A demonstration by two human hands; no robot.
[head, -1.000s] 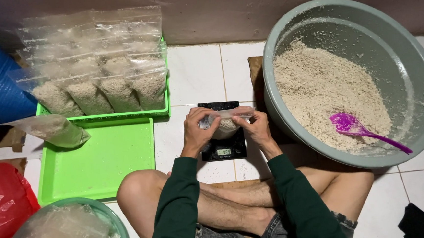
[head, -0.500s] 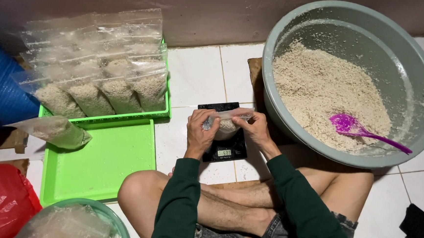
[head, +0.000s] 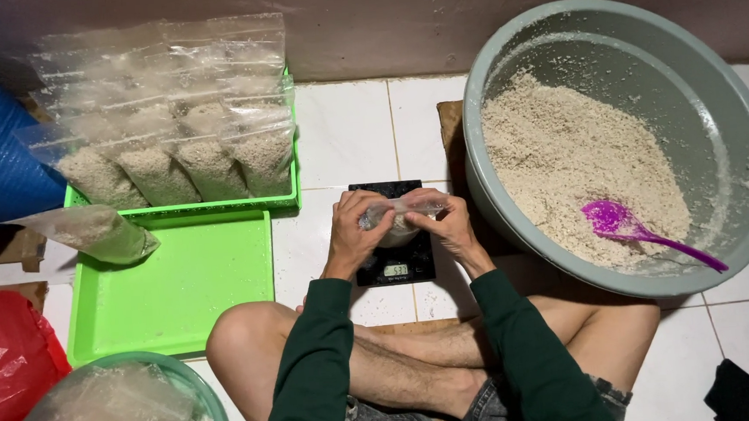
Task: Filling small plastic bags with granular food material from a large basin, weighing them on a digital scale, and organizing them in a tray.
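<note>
Place: a home floor is serving as a small food-packing spot.
Floor: white tiles [head: 344,134] are running under and beyond both hands.
Right of hands: a big grey basin [head: 743,214] is holding loose grain.
Left of hands: green trays [head: 171,292] are carrying filled clear bags [head: 172,162].

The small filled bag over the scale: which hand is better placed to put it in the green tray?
Probably left: the left hand holds the bag on the side toward the green tray; the right hand would cross over.
</note>
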